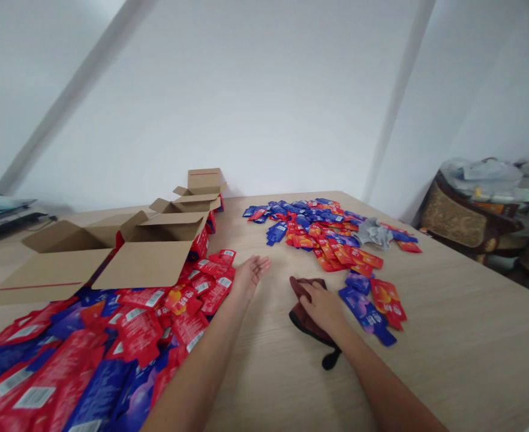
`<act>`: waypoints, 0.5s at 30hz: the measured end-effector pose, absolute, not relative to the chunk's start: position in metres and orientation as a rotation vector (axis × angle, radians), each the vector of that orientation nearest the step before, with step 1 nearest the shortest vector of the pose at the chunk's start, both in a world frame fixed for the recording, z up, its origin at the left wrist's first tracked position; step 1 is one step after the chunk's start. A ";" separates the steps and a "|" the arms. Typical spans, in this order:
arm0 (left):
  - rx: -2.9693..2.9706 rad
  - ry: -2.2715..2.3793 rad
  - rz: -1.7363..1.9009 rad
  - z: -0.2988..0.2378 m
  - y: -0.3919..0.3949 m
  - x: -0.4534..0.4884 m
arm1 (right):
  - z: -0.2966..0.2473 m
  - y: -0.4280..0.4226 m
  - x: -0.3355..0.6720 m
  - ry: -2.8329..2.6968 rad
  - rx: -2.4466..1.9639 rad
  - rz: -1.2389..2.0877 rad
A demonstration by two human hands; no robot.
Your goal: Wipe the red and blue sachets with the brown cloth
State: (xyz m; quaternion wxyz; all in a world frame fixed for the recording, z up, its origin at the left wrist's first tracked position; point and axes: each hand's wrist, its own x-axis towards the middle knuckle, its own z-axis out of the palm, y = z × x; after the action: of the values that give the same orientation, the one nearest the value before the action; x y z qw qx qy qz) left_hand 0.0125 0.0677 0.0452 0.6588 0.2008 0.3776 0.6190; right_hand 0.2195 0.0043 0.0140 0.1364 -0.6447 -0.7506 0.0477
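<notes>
My left hand (252, 273) lies on the wooden table (448, 336) with fingers stretched out, holding nothing, right beside a heap of red packets (188, 300). My right hand (322, 305) rests palm down on a dark maroon cloth pouch (304, 317), fingers flat over it. A black tab of the pouch pokes out near my wrist. Purple and red packets (375, 306) lie just right of that hand.
Open cardboard boxes (150, 249) stand at the left, with more behind (204, 189). A big pile of red and blue packets (57, 372) fills the near left. Another spread of packets (322, 231) with a grey crumpled item (373, 233) lies further back. Cluttered furniture (480, 210) stands at the right.
</notes>
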 end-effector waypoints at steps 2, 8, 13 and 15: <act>0.534 0.991 1.270 0.036 0.092 0.038 | 0.014 0.004 0.218 -2.156 -1.876 0.134; 0.607 1.180 1.123 0.018 0.162 0.111 | 0.010 0.007 0.218 -2.112 -1.827 0.173; 0.656 1.252 1.055 0.012 0.201 0.148 | 0.009 0.009 0.218 -2.081 -1.784 0.197; 0.679 1.267 1.032 0.006 0.208 0.151 | 0.009 0.009 0.218 -2.064 -1.784 0.216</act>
State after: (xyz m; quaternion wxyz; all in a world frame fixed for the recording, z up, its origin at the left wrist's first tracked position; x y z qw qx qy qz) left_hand 0.1509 0.2076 0.0064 0.6335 0.2968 0.5541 0.4513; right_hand 0.2181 0.0093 0.0090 0.2007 -0.6386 -0.7388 0.0773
